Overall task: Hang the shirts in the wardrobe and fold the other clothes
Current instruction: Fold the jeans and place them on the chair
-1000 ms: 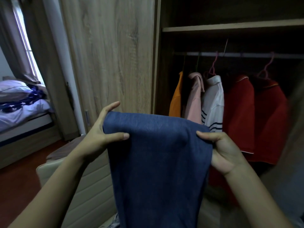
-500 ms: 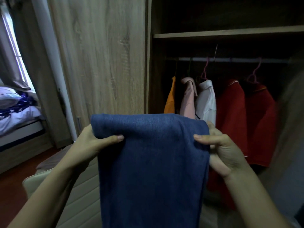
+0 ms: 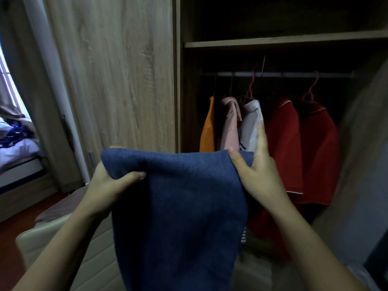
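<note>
I hold a blue garment up in front of me by its folded top edge, and it hangs down out of the frame. My left hand pinches its left corner with the thumb in front. My right hand grips the right corner, thumb over the fold and a finger pointing up behind it. Behind the cloth the open wardrobe shows a rail with an orange shirt, a pink shirt, a white shirt and two red shirts on hangers.
The closed wooden wardrobe door fills the left middle. A beige padded seat stands below my left arm. A bed with pale and dark blue bedding lies at far left, beside a curtain. Another door panel stands at right.
The top fold of the blue garment has come lower and nearer. My right thumb has moved onto the fold, and a right finger now sticks up behind the cloth.
</note>
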